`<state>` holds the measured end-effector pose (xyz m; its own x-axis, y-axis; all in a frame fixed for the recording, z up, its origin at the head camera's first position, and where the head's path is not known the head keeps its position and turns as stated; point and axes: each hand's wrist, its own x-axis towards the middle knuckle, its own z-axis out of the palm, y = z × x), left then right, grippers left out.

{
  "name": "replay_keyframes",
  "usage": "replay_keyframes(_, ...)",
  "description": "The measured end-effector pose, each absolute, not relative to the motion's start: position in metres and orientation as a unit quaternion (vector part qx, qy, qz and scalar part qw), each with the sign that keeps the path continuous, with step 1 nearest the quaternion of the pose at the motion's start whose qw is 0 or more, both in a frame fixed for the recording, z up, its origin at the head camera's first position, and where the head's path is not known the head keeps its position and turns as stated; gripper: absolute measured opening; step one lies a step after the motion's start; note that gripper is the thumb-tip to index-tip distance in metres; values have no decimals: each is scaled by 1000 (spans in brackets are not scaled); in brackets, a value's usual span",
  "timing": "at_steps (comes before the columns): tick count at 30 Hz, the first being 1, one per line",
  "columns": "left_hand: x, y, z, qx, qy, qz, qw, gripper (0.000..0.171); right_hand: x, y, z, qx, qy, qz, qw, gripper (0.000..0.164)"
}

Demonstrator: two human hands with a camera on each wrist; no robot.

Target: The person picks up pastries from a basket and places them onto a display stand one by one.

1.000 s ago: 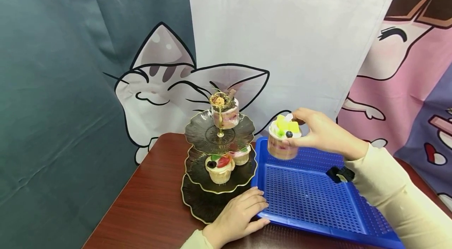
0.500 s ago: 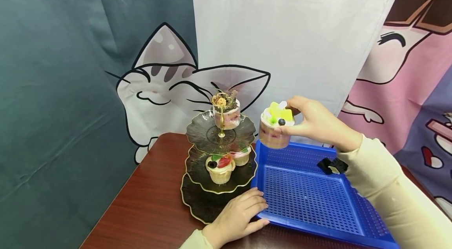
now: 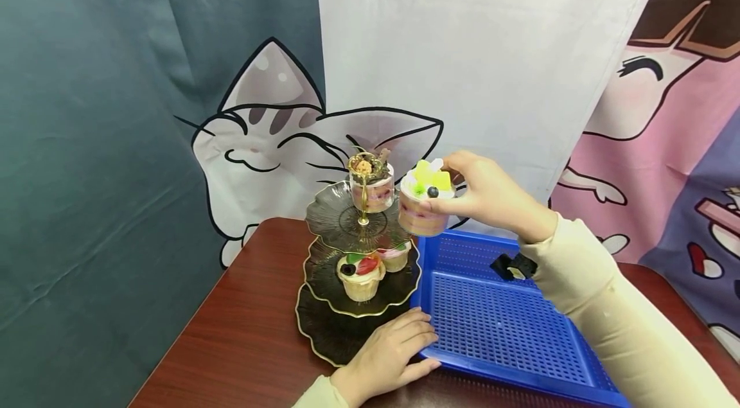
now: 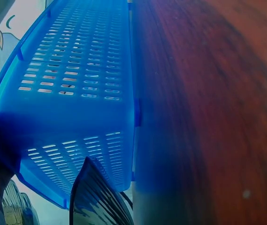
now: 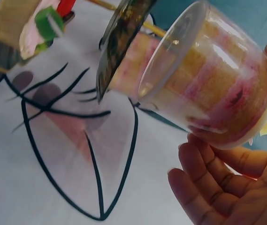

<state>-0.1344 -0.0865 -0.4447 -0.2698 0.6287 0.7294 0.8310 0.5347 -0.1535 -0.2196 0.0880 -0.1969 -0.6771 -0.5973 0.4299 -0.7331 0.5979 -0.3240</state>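
My right hand (image 3: 491, 193) holds a clear dessert cup (image 3: 422, 215) between thumb and fingers, near the rim. Layers of cake and cream show through its side, with yellow fruit cubes and a dark berry on top. The cup is in the air, beside the right edge of the top tier of a three-tier stand (image 3: 324, 221); in the right wrist view its base (image 5: 173, 51) overlaps that tier. A second dessert cup (image 3: 378, 196), chocolate-topped, stands on that tier behind the gold post. My left hand (image 3: 390, 350) rests on the near-left corner of a blue basket (image 3: 503, 324), fingers laid over the rim.
On the middle tier sit a cupcake with red fruit (image 3: 360, 286) and, farther back, another cupcake (image 3: 396, 258). The bottom tier (image 3: 324, 328) lies close to the basket. All stand on a brown wooden table (image 3: 231, 331), with a printed curtain (image 3: 491, 61) behind.
My right hand has carried the dessert cup left and up, from over the basket to the top tier's right edge. The left hand has stayed on the basket corner.
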Motion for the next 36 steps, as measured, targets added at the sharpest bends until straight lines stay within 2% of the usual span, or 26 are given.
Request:
replay_keyframes(14, -134, -87, -445, -462, -790, -134, 379, 25, -217, 49, -211, 340, -893, 251, 152, 40)
replay_keyframes(26, -134, -88, -444, -464, -789, -127, 383, 25, -215, 38, -221, 332, -895, 258, 150, 50)
replay_keyframes(36, -134, -87, -445, -466, -784, -123, 391, 26, -212, 34, -228, 335, -889, 270, 158, 53)
